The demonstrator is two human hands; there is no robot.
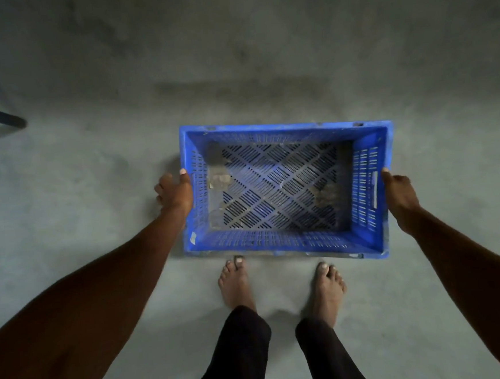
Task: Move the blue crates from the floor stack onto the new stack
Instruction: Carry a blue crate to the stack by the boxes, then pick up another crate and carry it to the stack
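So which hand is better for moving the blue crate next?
Neither alone: both. The left hand holds the blue crate at its left end wall and the right hand at its right, so the grip looks even for a two-handed carry.

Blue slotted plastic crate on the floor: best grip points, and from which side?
Take the blue slotted plastic crate by its two short end walls, from outside, one hand per end. It sits upright and open-topped, long side facing the feet. The right end shows a handle slot. The left hand and right hand are already placed there.
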